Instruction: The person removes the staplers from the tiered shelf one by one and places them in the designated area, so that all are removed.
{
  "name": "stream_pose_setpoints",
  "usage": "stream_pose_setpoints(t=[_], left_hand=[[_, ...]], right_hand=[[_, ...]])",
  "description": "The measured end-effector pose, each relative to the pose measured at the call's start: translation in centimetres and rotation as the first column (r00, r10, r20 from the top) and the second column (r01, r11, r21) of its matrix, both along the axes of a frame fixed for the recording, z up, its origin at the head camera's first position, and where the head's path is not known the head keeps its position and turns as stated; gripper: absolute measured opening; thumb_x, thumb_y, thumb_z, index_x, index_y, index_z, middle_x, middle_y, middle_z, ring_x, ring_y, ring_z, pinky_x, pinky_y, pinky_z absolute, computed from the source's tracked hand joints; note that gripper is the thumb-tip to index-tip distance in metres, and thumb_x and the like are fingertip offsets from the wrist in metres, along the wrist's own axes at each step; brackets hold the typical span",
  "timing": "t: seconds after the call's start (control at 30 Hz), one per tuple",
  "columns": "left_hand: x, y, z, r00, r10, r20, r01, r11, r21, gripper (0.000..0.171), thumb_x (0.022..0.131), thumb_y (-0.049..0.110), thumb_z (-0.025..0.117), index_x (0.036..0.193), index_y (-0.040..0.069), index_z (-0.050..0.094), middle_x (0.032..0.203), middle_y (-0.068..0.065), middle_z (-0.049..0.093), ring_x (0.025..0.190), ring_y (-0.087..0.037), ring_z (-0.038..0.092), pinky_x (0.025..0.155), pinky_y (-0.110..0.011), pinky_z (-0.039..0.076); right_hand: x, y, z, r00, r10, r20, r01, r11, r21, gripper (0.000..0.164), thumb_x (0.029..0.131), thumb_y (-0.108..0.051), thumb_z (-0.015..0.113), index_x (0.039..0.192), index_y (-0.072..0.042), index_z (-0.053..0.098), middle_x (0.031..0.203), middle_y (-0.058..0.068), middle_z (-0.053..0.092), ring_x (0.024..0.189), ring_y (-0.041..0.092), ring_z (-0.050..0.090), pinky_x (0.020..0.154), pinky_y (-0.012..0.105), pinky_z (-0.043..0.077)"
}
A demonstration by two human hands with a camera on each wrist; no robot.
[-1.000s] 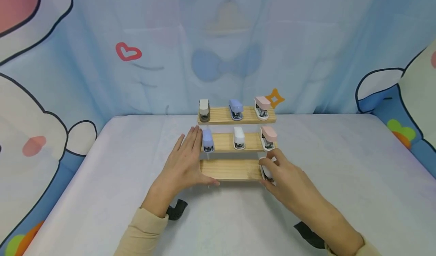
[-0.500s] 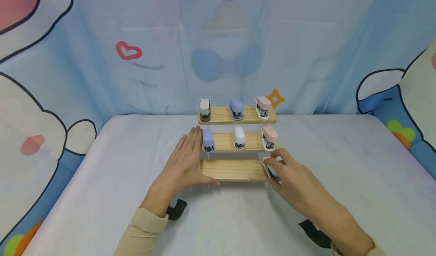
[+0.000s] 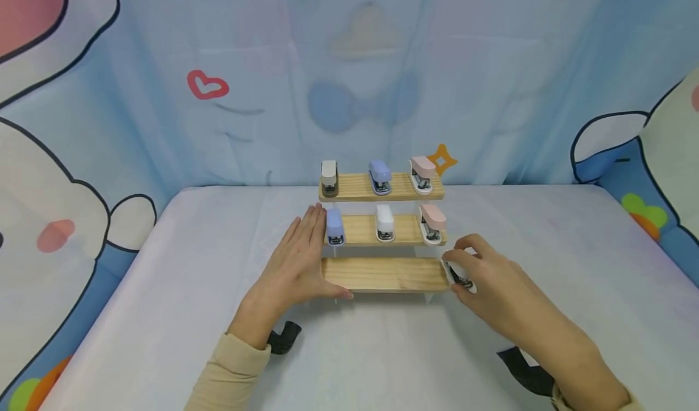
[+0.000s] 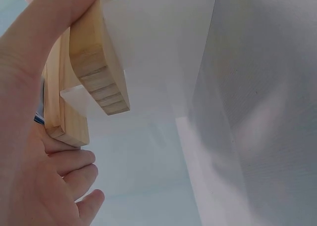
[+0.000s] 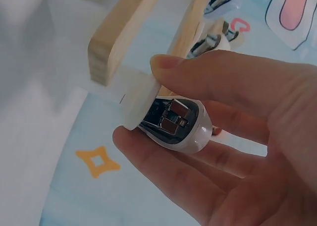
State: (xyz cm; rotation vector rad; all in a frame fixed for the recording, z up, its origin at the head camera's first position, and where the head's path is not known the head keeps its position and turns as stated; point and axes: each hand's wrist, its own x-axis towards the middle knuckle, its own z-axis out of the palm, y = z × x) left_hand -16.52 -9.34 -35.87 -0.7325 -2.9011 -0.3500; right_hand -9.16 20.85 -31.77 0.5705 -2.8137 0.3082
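In the head view, a tiered wooden display rack [image 3: 382, 275] has three boards. My right hand [image 3: 499, 286] pinches a small white stapler [image 3: 460, 275] just off the right end of the lowest board. In the right wrist view, thumb and forefinger grip this stapler [image 5: 181, 124] by its sides, its metal front showing. My left hand [image 3: 295, 262] lies flat along the rack's left side, fingers straight and thumb on the lowest board's front edge. The middle board carries a purple stapler [image 3: 335, 226], a white-topped stapler [image 3: 384, 223] and a pink stapler [image 3: 432, 224].
On the top board stand a grey-white stapler [image 3: 329, 178], a blue-purple stapler [image 3: 380, 177] and a pale pink stapler [image 3: 423, 175]. The rack stands on a white-covered table [image 3: 218, 229]. A printed blue curtain [image 3: 262, 47] hangs behind.
My right hand has drawn the white stapler rightward, from the right end of the lowest board to past its edge. The left hand has kept its place against the rack.
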Motion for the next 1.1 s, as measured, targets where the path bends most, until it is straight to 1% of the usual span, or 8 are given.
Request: stream_pose_setpoints(t=[0.1, 0.4, 0.53, 0.63, 0.77, 0.93, 1.0, 1.1], left_hand=[[-0.1, 0.0, -0.1, 1.000, -0.003, -0.008, 0.003, 1.000, 0.001, 0.150, 0.054, 0.076, 0.081, 0.157, -0.003, 0.006, 0.166, -0.019, 0.011, 0.155, -0.028, 0.010, 0.127, -0.042, 0.012], [-0.3, -0.1, -0.3, 1.000, 0.000, 0.002, 0.000, 1.000, 0.011, 0.150, 0.055, 0.076, 0.081, 0.158, -0.002, 0.005, 0.167, -0.018, 0.008, 0.156, -0.027, 0.008, 0.127, -0.041, 0.011], [-0.4, -0.1, -0.4, 1.000, -0.003, 0.004, 0.003, 1.000, 0.016, 0.150, 0.055, 0.075, 0.082, 0.158, -0.002, 0.004, 0.167, -0.017, 0.006, 0.156, -0.027, 0.007, 0.127, -0.041, 0.011], [-0.5, -0.1, -0.4, 1.000, -0.009, 0.005, 0.008, 1.000, 0.022, 0.150, 0.055, 0.074, 0.082, 0.158, -0.002, 0.004, 0.167, -0.017, 0.005, 0.155, -0.027, 0.007, 0.127, -0.041, 0.011], [-0.5, -0.1, -0.5, 1.000, -0.008, 0.010, 0.007, 0.999, 0.034, 0.150, 0.055, 0.074, 0.083, 0.158, -0.002, 0.004, 0.167, -0.018, 0.007, 0.156, -0.027, 0.007, 0.127, -0.041, 0.011], [-0.5, -0.1, -0.6, 1.000, -0.011, 0.019, 0.010, 0.999, 0.044, 0.150, 0.055, 0.073, 0.083, 0.158, -0.002, 0.003, 0.167, -0.018, 0.006, 0.156, -0.027, 0.006, 0.127, -0.041, 0.011], [-0.5, -0.1, -0.5, 1.000, -0.013, 0.023, 0.012, 0.999, 0.045, 0.150, 0.056, 0.073, 0.083, 0.158, -0.002, 0.002, 0.167, -0.018, 0.005, 0.156, -0.027, 0.006, 0.127, -0.041, 0.011], [-0.4, -0.1, -0.5, 1.000, -0.013, 0.027, 0.011, 0.999, 0.046, 0.150, 0.056, 0.072, 0.083, 0.158, -0.001, 0.001, 0.167, -0.017, 0.004, 0.156, -0.027, 0.005, 0.127, -0.040, 0.010]], right_hand=[[-0.2, 0.7, 0.2, 1.000, -0.021, 0.005, 0.021, 1.000, -0.005, 0.044, 0.072, -0.004, 0.086, 0.113, -0.004, 0.069, 0.117, 0.019, 0.057, 0.064, 0.013, 0.058, 0.052, 0.023, 0.051], [-1.4, 1.8, -0.3, 0.999, -0.043, -0.019, 0.042, 0.998, -0.038, 0.041, 0.074, -0.002, 0.083, 0.113, 0.001, 0.069, 0.117, 0.022, 0.057, 0.069, 0.020, 0.061, 0.053, 0.029, 0.052], [-2.0, 2.1, -0.8, 0.997, -0.042, -0.061, 0.039, 0.998, -0.052, 0.042, 0.073, 0.000, 0.083, 0.112, 0.002, 0.069, 0.115, 0.023, 0.057, 0.071, 0.024, 0.063, 0.054, 0.033, 0.054], [-2.6, 2.5, -1.2, 0.995, -0.045, -0.088, 0.040, 0.997, -0.062, 0.042, 0.072, 0.001, 0.084, 0.111, 0.003, 0.069, 0.115, 0.024, 0.057, 0.073, 0.028, 0.064, 0.057, 0.039, 0.057], [-3.4, 2.9, -1.7, 0.992, -0.059, -0.116, 0.050, 0.996, -0.076, 0.043, 0.072, 0.001, 0.083, 0.112, 0.004, 0.068, 0.116, 0.025, 0.056, 0.077, 0.033, 0.064, 0.061, 0.045, 0.058], [-4.4, 3.6, -2.4, 0.984, -0.084, -0.154, 0.069, 0.993, -0.097, 0.045, 0.071, 0.003, 0.083, 0.113, 0.006, 0.067, 0.116, 0.025, 0.055, 0.081, 0.038, 0.064, 0.063, 0.049, 0.058], [-4.8, 3.8, -2.6, 0.984, -0.095, -0.152, 0.081, 0.992, -0.097, 0.046, 0.072, 0.002, 0.083, 0.114, 0.006, 0.066, 0.117, 0.025, 0.054, 0.083, 0.039, 0.064, 0.065, 0.051, 0.058], [-5.4, 4.2, -2.9, 0.985, -0.118, -0.125, 0.109, 0.991, -0.084, 0.045, 0.074, 0.001, 0.082, 0.116, 0.006, 0.066, 0.119, 0.026, 0.053, 0.085, 0.039, 0.064, 0.067, 0.052, 0.058]])
